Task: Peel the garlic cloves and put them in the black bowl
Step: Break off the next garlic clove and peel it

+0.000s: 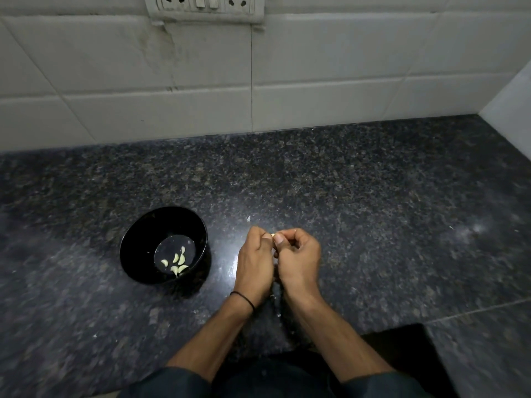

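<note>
A black bowl (138,248) stands on the dark granite counter (344,196), left of my hands. Several peeled garlic cloves (175,262) lie at its bottom. My left hand (254,262) and my right hand (300,257) are pressed together just right of the bowl. Between their thumbs and fingertips they pinch one small garlic clove (272,234), of which only a pale tip shows. A black band circles my left wrist.
A white scrap of garlic skin (248,217) lies on the counter beyond my hands, and small flecks sit near my wrists. A tiled wall (258,81) with a socket panel (204,7) rises behind; a side wall closes the right corner.
</note>
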